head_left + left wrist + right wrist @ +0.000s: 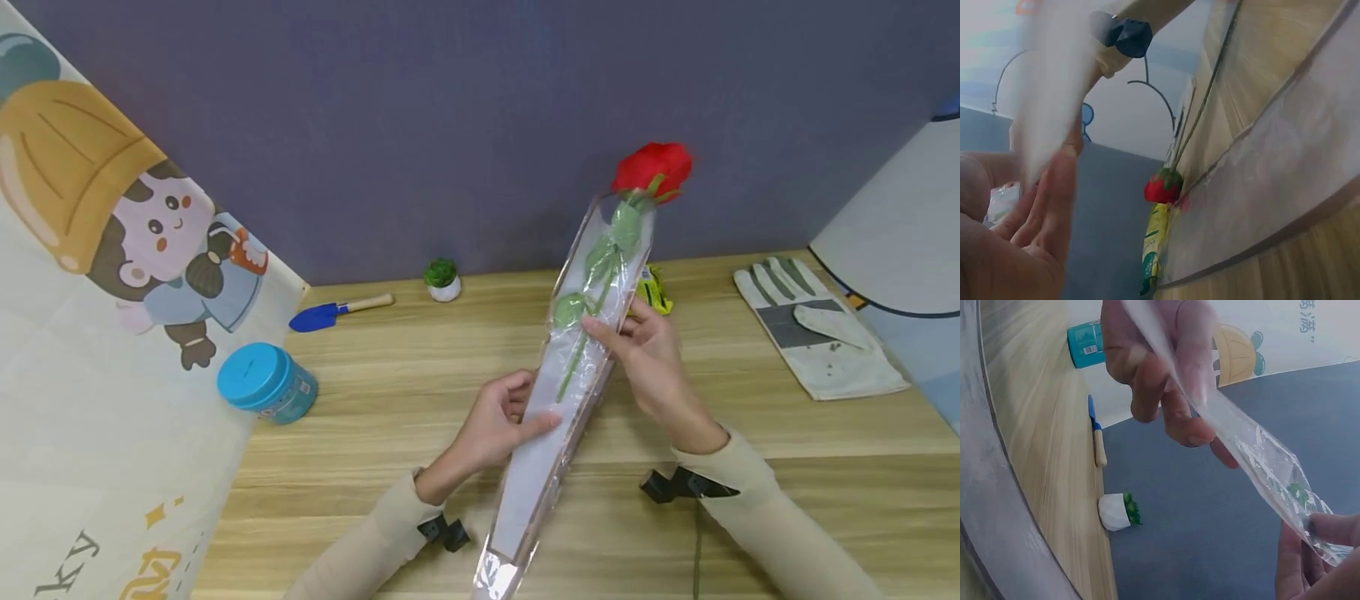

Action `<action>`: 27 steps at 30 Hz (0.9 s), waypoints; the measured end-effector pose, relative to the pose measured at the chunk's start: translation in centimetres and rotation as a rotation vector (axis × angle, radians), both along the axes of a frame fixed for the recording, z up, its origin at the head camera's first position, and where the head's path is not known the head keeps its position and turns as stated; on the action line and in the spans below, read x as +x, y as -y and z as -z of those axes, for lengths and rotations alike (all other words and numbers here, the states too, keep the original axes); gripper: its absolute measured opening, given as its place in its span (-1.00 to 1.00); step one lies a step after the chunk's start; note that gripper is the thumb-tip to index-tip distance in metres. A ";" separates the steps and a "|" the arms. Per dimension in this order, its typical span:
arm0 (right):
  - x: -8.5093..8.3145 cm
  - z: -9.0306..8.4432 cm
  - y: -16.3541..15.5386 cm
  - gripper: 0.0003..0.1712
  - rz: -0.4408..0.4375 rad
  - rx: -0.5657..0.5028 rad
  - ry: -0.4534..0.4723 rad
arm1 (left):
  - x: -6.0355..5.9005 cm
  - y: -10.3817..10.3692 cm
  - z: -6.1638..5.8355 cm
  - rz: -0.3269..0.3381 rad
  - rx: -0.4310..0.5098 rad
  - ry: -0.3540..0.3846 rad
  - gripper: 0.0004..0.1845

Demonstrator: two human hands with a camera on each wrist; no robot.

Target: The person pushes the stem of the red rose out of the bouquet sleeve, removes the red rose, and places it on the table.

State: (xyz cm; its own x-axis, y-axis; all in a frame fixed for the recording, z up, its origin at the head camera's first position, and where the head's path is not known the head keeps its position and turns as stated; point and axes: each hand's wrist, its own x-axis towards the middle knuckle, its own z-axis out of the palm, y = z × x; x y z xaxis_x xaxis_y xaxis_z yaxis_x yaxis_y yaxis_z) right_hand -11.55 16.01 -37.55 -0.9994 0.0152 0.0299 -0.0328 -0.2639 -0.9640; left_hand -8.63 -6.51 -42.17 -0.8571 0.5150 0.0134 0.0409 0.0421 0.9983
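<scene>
Both hands hold a sleeved rose above the wooden table [375,392].

Left hand [491,425]: thumb on top, fingers curled under, pinching the clear plastic sleeve [558,400] at mid-length. Right hand [648,354]: pinches the sleeve's upper edge w/ fingertips. Red rose [652,169] sticks out of the sleeve top; stem and leaves inside; sleeve tilted, lower tip toward the person. Yellow packet [656,289] lies behind the right hand; contact w/ it cannot be told. Also on table: blue trowel [330,313], small potted plant [442,279], teal tin [266,382], work glove [817,325].
</scene>
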 end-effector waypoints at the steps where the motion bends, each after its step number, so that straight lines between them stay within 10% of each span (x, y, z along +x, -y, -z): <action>1: 0.0 0.0 0.0 -0.45 -0.005 0.002 -0.005 | -0.1 0.1 0.0 0.007 0.005 -0.009 -0.47; 12: 0.1 0.0 0.6 -0.47 -0.023 0.048 -0.011 | -1.6 -0.3 -1.4 -0.052 0.061 -0.146 -0.52; 27: 0.1 0.4 0.7 -0.31 -0.013 0.068 -0.014 | -2.2 -0.9 -1.6 -0.076 0.041 -0.132 -0.48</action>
State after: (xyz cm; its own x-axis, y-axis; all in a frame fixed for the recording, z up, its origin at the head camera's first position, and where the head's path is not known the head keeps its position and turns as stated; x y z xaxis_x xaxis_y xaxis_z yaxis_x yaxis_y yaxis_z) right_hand -11.43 15.35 -37.95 -0.9990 -0.0004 0.0443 -0.0434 -0.1978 -0.9793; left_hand -10.83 -5.63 -40.60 -0.8827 0.4458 0.1485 0.1703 0.0091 0.9853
